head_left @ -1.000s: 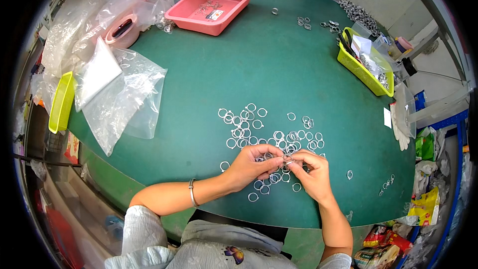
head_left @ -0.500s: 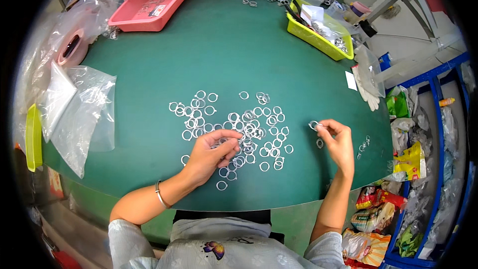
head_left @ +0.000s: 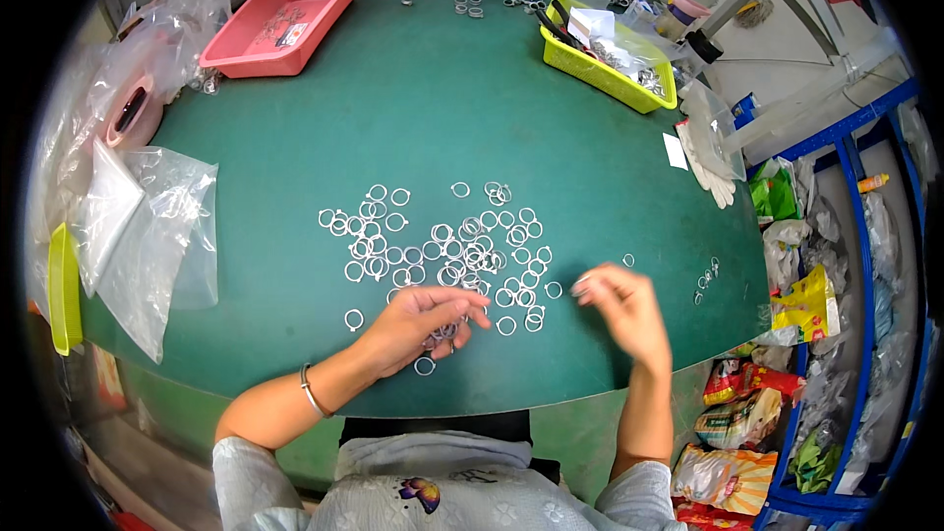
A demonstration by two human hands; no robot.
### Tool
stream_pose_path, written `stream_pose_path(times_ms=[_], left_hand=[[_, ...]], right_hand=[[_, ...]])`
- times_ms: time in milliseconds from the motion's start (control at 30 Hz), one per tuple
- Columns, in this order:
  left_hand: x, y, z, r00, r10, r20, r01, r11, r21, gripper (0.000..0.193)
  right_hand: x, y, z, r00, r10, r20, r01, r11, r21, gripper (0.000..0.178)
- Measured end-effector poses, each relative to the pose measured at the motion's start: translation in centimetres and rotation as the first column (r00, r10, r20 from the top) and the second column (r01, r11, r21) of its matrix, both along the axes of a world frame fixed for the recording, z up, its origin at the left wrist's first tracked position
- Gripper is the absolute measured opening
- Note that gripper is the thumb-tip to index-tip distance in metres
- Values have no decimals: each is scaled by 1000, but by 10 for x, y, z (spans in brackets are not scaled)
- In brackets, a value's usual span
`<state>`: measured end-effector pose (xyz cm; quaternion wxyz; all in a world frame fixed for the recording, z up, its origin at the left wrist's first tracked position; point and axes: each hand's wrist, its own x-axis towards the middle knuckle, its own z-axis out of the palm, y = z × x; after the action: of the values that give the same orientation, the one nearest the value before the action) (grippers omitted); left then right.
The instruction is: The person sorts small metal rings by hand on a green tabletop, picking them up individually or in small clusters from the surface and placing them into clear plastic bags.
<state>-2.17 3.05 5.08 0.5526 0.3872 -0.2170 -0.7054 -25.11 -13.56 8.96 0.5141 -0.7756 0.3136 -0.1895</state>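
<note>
Many thin silver metal rings, each with small tabs, lie loosely overlapped in front of me. My left hand is at the near edge of this pile. Its thumb and index finger are close together and the other fingers curl in. More rings show under those fingers; whether any are gripped is unclear. To the right of the pile, my right hand hovers with its thumb and fingertips pinched. A small pale glint shows at the tips, too blurred to name. Beyond that hand lies a single ring.
A short row of rings lies far right. At the back stand a pink tray and a yellow-green basket of parts. Clear plastic bags cover the left side. Gloves lie at the right edge, beside a blue shelf rack.
My right hand has moved left toward the pile; the ring seen at its fingertips is no longer distinct. My left hand has drawn slightly nearer to me. The whole view has shifted a little.
</note>
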Motion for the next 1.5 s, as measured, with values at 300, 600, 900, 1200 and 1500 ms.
stream_pose_path(times_ms=[300,600,900,1200,1500], left_hand=[[-4,2,-6,979,-188,-85,194,978,80,28],[0,3,-2,970,-195,-142,203,978,43,30],[-2,3,-4,985,-132,-112,131,991,-17,29],[4,-3,12,957,-38,-289,45,999,19,46],[7,-1,11,824,-27,-566,-13,998,-66,48]], right_hand=[[56,70,-1,968,247,38,-230,941,-246,18],[34,18,-18,955,-131,-265,-41,828,-559,43],[39,27,-7,976,63,-209,-157,869,-470,26],[80,-12,-34,971,10,-237,-171,721,-671,24],[76,-5,-27,996,-64,59,76,969,-237,7]])
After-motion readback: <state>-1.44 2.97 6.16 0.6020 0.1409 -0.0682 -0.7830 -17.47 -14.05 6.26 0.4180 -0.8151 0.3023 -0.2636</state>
